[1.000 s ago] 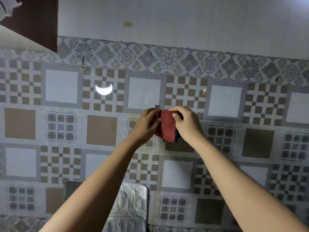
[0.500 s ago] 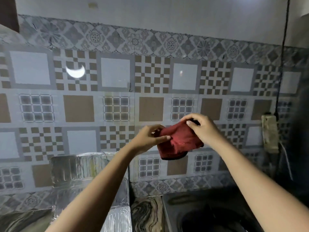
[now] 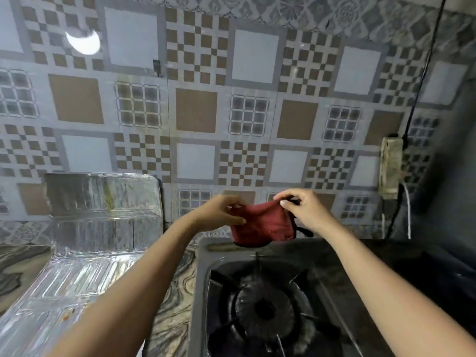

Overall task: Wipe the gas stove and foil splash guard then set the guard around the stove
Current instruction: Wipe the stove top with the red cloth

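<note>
From the head camera, the only view we have, we see 2 bare forearms reaching out over the back edge of the gas stove (image 3: 203, 279). The left hand (image 3: 221, 215) has its fingers closed on the left edge of a red cloth (image 3: 262, 225), and the right hand (image 3: 306, 212) pinches the cloth's upper right corner between thumb and fingers, so both hands hold the cloth stretched between them just above the stove's rear rim. We cannot tell if the cloth's lower hem touches the stove. The cloth sags and folds, so we judge it soft and light, easy to bunch into a pad in 1 palm for wiping. The stove sits low right of centre on a marbled counter (image 3: 177, 292), with its dark burner and pan supports (image 3: 265, 310) below the hands; we judge it rigid and heavy enough to stay put under a firm wipe, though the supports could snag the cloth. The foil splash guard (image 3: 103, 202) stands to the left, apart from the stove, 1 panel upright against the tiled wall (image 3: 195, 109) and another lying flat on the counter. We judge it thin, light and easily creased, so it wants gentle strokes with a steadying hand, and lifting by its panel edges with both hands.
</note>
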### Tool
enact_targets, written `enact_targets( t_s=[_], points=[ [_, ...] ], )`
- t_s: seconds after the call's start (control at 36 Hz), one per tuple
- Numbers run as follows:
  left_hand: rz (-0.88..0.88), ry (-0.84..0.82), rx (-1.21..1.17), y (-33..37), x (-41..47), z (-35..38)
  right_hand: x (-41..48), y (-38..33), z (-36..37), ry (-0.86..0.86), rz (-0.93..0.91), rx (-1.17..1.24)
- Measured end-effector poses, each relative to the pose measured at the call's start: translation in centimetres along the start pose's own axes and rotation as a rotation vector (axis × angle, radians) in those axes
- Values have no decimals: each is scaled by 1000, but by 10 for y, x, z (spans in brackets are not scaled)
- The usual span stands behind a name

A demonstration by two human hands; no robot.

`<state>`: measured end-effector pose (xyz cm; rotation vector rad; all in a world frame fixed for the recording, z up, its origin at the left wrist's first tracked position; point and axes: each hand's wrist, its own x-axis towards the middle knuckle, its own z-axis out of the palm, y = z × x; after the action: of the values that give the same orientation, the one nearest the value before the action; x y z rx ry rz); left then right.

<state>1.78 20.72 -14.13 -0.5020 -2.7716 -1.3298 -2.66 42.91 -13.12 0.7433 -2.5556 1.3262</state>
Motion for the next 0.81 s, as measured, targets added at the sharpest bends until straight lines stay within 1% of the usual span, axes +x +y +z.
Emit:
enact_targets(
  t_s=[0.14, 0.25, 0.31, 0.36, 0.44, 0.5, 0.58, 0.64, 0.72, 0.81],
  points=[
    [-92, 49, 80, -11, 12, 11, 16, 29, 1, -117, -54, -19],
    [-161, 99, 73, -19, 13, 17, 26, 40, 3, -201, -87, -19],
    [-199, 96, 123, -23, 13, 17, 33, 42, 6, -253, -96, -57],
    [-253, 73, 144, -27, 13, 14, 41, 41, 11, -278, -101, -73],
    [-313, 62, 160, -35, 18, 4, 55, 39, 23, -269, -135, -88],
    [-306, 138, 188, -41, 22, -2, 63, 39, 32, -216, -166, -101],
    [-263, 356, 262, -51, 26, -1, 71, 41, 47, -58, -246, -130],
    [-211, 467, 345, -58, 26, 5, 72, 43, 58, -11, -271, -145],
    [-177, 482, 410, -72, 20, 18, 68, 52, 72, -76, -270, -166],
    [-166, 478, 418, -91, 9, 25, 57, 64, 78, -236, -245, -175]
  ],
)
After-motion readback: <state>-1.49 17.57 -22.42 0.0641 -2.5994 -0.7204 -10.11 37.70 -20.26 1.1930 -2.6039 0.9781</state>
